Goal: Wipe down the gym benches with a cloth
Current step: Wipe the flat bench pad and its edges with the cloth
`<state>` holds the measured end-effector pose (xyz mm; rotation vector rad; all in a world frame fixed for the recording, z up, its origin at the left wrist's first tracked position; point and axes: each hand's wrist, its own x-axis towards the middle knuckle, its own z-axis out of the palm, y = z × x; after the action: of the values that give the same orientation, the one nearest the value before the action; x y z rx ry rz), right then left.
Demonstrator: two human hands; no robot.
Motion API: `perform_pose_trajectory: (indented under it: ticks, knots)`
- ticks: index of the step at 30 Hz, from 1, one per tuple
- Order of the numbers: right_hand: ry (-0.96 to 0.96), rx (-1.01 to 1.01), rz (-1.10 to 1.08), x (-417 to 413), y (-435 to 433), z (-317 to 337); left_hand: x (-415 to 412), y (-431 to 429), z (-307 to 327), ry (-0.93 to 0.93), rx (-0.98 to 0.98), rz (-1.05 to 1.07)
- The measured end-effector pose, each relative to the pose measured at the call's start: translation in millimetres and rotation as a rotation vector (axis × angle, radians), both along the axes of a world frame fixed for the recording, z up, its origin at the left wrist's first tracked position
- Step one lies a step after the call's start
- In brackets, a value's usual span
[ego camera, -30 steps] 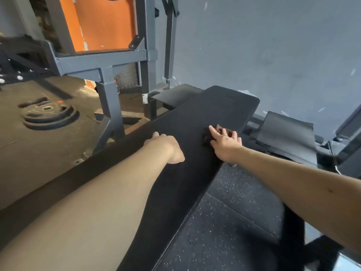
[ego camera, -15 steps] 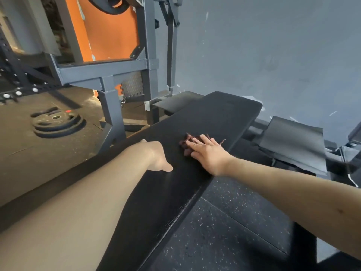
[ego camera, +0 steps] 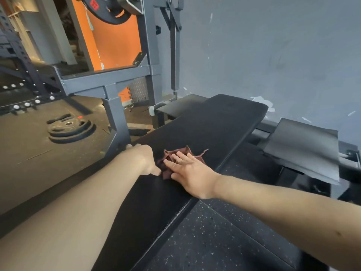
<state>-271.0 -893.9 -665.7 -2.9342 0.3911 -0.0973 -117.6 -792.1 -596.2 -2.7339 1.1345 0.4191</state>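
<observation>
Your flat, open right hand [ego camera: 188, 171] has slid the red cloth [ego camera: 172, 155] from the right edge of the bench [ego camera: 214, 122] to its middle, right beside your left hand [ego camera: 142, 159] curled over the left edge, so this strip looks done.

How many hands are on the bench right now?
2. The left hand grips the left edge of the bench. The right hand presses flat on the maroon cloth mid-pad, right beside it. Neither is hidden.
</observation>
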Motion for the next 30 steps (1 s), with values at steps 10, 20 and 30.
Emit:
perform_pose_trajectory:
  ticks: [10, 20, 30]
  knots:
    - [0.069, -0.058, -0.309, 43, -66, 14, 5, 8, -11, 0.047, 0.020, 0.022]
    - [0.050, -0.206, -0.089, 40, -38, 15, 18, 14, 2, 0.079, -0.011, -0.016]
    - [0.077, -0.004, -0.190, 70, -14, 24, 26, 23, 0, 0.079, -0.064, 0.016]
